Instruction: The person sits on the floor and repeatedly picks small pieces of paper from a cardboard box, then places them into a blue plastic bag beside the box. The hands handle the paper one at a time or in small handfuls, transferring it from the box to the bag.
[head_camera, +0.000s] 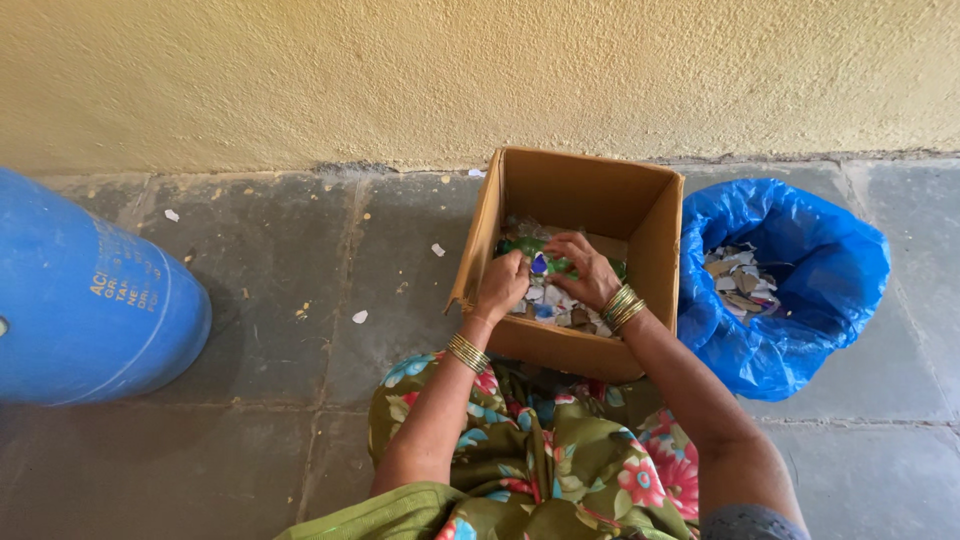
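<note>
Both hands work inside an open cardboard box (585, 200) that stands on the stone floor (260, 300) close against a yellow wall (400, 70).

- Left hand (503, 285): curled down into the scraps (560, 305) at the near left of the box, fingers closed on loose pieces; which piece exactly cannot be told.
- Right hand (585, 270): fingers bent over the middle of the pile, pinching a small blue-and-white bit (540, 265) between it and the left hand. Gold bangles on both wrists.
- Box contents: a shallow layer of torn scraps, white, grey, brown, with some green plastic film (525, 245) toward the far left corner. The walls stand well above the layer.
- Blue plastic bag (830, 270), just right of the box and touching its right wall, mouth open. Inside sits a small heap of pale paper and card pieces (740, 275), low in the bag.

Progress, as a judgement: sorting looks under way but far from finished. Some pieces are already in the bag, while a mixed layer remains across the box bottom.

Packages and markings:
- Box is plain brown, flaps open, no label visible.
- Large blue drum (85, 290) lies far left, with yellow printed lettering on its side.
- Bag is unmarked.
- A few white paper flecks (360, 316) are scattered on the floor left of the box.
</note>
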